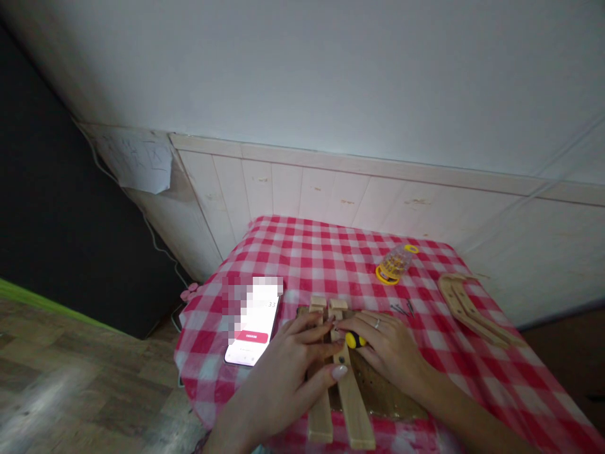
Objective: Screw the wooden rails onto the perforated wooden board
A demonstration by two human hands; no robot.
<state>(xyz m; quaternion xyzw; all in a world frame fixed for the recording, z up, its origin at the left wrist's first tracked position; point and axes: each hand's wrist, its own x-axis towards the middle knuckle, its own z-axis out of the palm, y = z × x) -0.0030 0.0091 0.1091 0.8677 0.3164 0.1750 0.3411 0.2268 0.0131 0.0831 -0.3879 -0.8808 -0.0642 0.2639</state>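
Observation:
Two pale wooden pieces (357, 410) lie side by side on a brown board (392, 394), their near ends toward me. My left hand (302, 353) rests across them with its fingers stretched out; the thumb touches the right piece. In my right hand (387, 340) is a stubby yellow-and-black screwdriver (355, 340), gripped by the handle. Its tip is hidden among my fingers over the right piece. A dark screw head (341, 360) shows in that piece, between my left thumb and index finger.
A lit phone (255, 328) lies left of my hands. Several loose screws (403, 308) are beyond my right hand. Behind them a clear bottle with yellow ends (396, 265) stands tilted in view. More joined wooden pieces (472, 312) lie right, on the red checked tablecloth (312, 252).

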